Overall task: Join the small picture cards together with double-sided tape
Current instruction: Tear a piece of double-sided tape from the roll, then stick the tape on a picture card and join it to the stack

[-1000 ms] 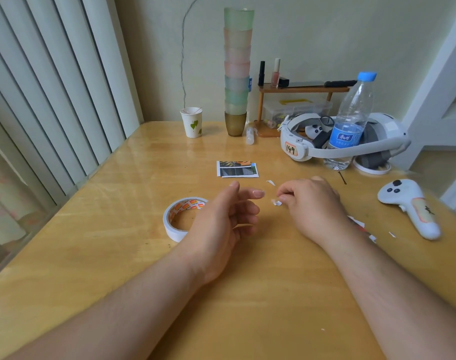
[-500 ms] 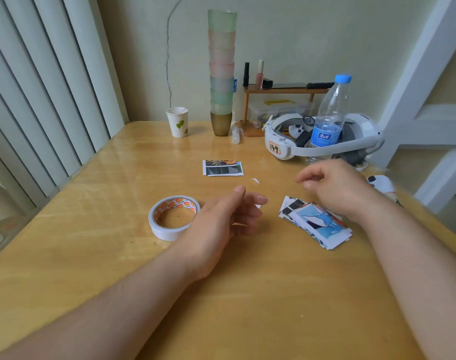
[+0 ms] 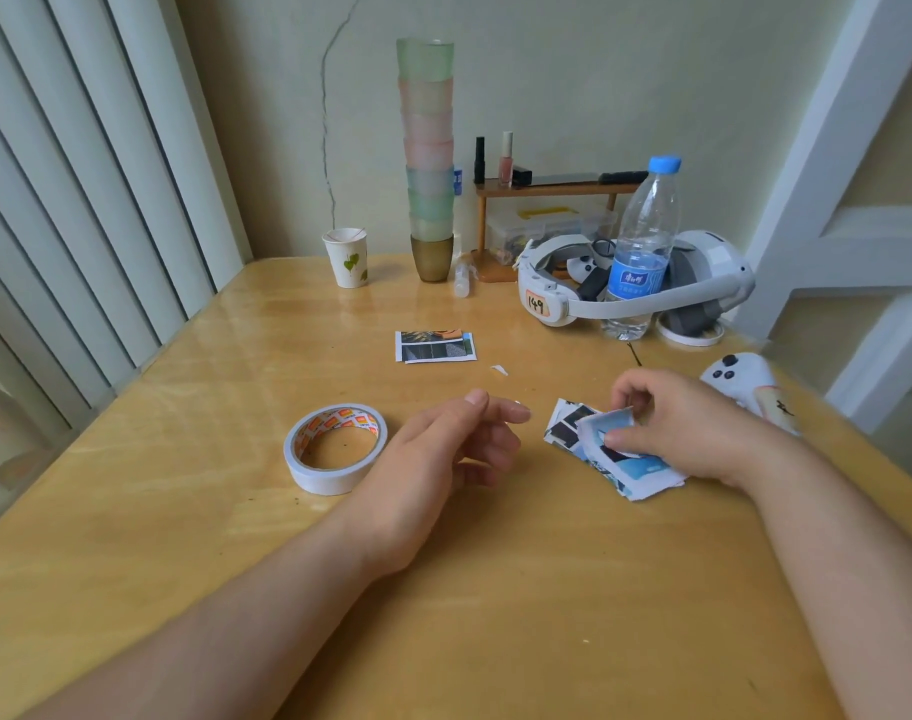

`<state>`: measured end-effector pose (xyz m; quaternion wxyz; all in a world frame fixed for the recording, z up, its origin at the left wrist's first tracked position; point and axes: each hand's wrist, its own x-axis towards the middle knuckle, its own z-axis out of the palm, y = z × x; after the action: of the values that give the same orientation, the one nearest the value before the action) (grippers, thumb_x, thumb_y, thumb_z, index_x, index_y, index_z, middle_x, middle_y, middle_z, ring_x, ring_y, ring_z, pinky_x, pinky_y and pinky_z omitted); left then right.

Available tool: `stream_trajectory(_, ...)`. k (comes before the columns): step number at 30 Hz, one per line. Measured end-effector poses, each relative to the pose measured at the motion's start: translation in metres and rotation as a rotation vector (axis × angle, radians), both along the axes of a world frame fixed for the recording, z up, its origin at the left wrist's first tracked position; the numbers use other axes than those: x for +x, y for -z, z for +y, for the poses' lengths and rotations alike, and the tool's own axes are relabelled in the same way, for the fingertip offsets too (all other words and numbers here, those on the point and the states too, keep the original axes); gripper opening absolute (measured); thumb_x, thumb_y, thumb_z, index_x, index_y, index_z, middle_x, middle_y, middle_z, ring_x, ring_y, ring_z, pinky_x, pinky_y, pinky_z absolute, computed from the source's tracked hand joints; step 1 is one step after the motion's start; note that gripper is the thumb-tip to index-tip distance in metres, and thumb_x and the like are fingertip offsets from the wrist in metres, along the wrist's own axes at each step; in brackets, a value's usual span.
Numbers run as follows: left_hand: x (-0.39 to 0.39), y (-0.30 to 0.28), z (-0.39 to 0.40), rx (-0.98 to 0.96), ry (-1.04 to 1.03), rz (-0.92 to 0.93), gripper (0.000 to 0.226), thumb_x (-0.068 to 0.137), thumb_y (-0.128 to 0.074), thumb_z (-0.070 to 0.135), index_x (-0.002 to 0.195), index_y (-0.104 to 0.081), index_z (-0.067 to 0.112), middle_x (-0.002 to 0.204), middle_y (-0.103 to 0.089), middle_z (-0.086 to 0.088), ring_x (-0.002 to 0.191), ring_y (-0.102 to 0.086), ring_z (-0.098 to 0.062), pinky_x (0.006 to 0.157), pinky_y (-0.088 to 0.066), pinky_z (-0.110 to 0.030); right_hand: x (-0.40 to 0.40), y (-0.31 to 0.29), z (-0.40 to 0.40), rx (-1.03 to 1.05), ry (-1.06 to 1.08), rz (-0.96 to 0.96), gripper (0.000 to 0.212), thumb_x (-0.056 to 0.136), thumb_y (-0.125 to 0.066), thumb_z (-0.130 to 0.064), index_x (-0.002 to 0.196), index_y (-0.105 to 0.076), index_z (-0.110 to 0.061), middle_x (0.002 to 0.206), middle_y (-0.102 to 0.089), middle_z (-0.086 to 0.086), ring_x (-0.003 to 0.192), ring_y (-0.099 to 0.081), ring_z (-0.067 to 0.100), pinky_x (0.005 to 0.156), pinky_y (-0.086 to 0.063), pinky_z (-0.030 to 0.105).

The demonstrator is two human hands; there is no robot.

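Single head-worn view — looks forward and down, close over table (image 3: 184, 511), wide-angle.

glossy wooden table (image 3: 184, 511), paper cards (image 3: 646, 472), clear plastic bottle (image 3: 643, 241).

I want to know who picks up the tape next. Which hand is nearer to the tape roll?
Left. The left hand rests on the table just right of the tape roll, nearly touching it. The right hand is farther right, pinching the top card of the card pile.
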<state>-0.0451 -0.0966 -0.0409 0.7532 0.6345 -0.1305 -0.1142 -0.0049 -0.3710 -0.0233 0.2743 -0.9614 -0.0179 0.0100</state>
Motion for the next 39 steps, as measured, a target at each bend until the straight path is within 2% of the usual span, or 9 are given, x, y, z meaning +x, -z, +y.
stream_trajectory(5,0.004,0.0,0.001,-0.061,0.003,0.056,0.05,0.098,-0.048,0.051,0.109,-0.079,0.014,0.095,-0.065,-0.008,0.083,-0.057,-0.023,0.081,-0.046,-0.039,-0.007,-0.013,-0.005,0.221,0.031,0.047,0.011,0.088,-0.082,-0.019,0.079,-0.075,-0.02,0.074,-0.072,0.004,0.06,-0.061,0.009,0.055,-0.049,0.029)
stream_trajectory(8,0.004,-0.002,0.002,-0.097,-0.003,0.068,0.047,0.097,-0.049,0.05,0.105,-0.08,0.015,0.094,-0.066,-0.007,0.081,-0.058,-0.021,0.08,-0.046,-0.039,-0.012,-0.024,-0.003,0.323,0.015,-0.004,0.013,0.086,-0.082,-0.015,0.077,-0.076,-0.022,0.081,-0.076,0.007,0.076,-0.066,0.016,0.072,-0.055,0.039)
stream_trajectory(11,0.004,-0.005,0.004,-0.143,-0.03,0.065,0.041,0.097,-0.053,0.045,0.105,-0.079,0.015,0.092,-0.066,-0.006,0.079,-0.058,-0.02,0.079,-0.047,-0.037,-0.016,-0.039,0.012,0.368,-0.01,-0.133,0.016,0.084,-0.083,-0.016,0.076,-0.076,-0.029,0.073,-0.073,-0.001,0.074,-0.064,0.014,0.07,-0.053,0.032)
stream_trajectory(15,0.003,-0.01,0.009,-0.188,-0.097,0.036,0.033,0.107,-0.052,0.031,0.106,-0.079,0.013,0.091,-0.065,-0.008,0.08,-0.06,-0.02,0.079,-0.05,-0.035,-0.011,-0.059,0.027,0.138,-0.006,-0.174,0.01,0.09,-0.079,-0.026,0.083,-0.075,-0.032,0.076,-0.07,-0.009,0.075,-0.062,0.009,0.063,-0.044,0.028)
stream_trajectory(19,0.002,-0.014,0.012,-0.18,-0.142,0.077,0.035,0.109,-0.048,0.028,0.108,-0.078,0.011,0.09,-0.064,-0.008,0.079,-0.06,-0.02,0.08,-0.049,-0.037,0.0,-0.044,0.028,-0.201,-0.034,0.008,0.016,0.094,-0.074,-0.03,0.08,-0.069,-0.036,0.094,-0.065,-0.014,0.09,-0.06,0.006,0.067,-0.043,0.028)
stream_trajectory(24,0.002,-0.013,0.011,-0.148,-0.147,0.1,0.034,0.109,-0.049,0.03,0.108,-0.078,0.012,0.089,-0.065,-0.007,0.078,-0.06,-0.018,0.079,-0.048,-0.037,0.001,-0.029,0.023,-0.173,-0.015,0.062,0.015,0.092,-0.075,-0.036,0.077,-0.073,-0.033,0.092,-0.068,-0.013,0.09,-0.063,0.011,0.068,-0.045,0.03)
stream_trajectory(32,0.001,-0.016,0.012,-0.228,-0.136,0.12,0.03,0.105,-0.052,0.025,0.103,-0.08,0.014,0.09,-0.066,-0.006,0.08,-0.061,-0.018,0.079,-0.05,-0.034,-0.005,-0.058,0.06,0.398,-0.054,0.056,0.004,0.095,-0.073,-0.021,0.092,-0.073,-0.02,0.075,-0.076,0.001,0.057,-0.058,0.011,0.053,-0.046,0.028)
stream_trajectory(35,0.002,-0.016,0.016,-0.251,-0.128,0.091,0.025,0.085,-0.063,0.01,0.1,-0.082,0.012,0.091,-0.07,-0.005,0.085,-0.064,-0.016,0.083,-0.051,-0.033,-0.011,-0.044,0.083,0.661,0.03,-0.031,0.014,0.096,-0.067,-0.011,0.099,-0.069,-0.025,0.071,-0.073,0.004,0.052,-0.051,0.015,0.046,-0.041,0.026)
stream_trajectory(39,0.003,-0.016,0.023,-0.303,-0.114,0.041,0.059,0.073,-0.036,-0.018,0.099,-0.082,0.008,0.095,-0.073,-0.011,0.09,-0.067,-0.019,0.084,-0.053,-0.03,-0.024,-0.034,0.099,0.875,0.004,-0.008,0.017,0.098,-0.062,-0.006,0.09,-0.074,-0.016,0.085,-0.077,0.014,0.075,-0.069,0.024,0.065,-0.051,0.038)
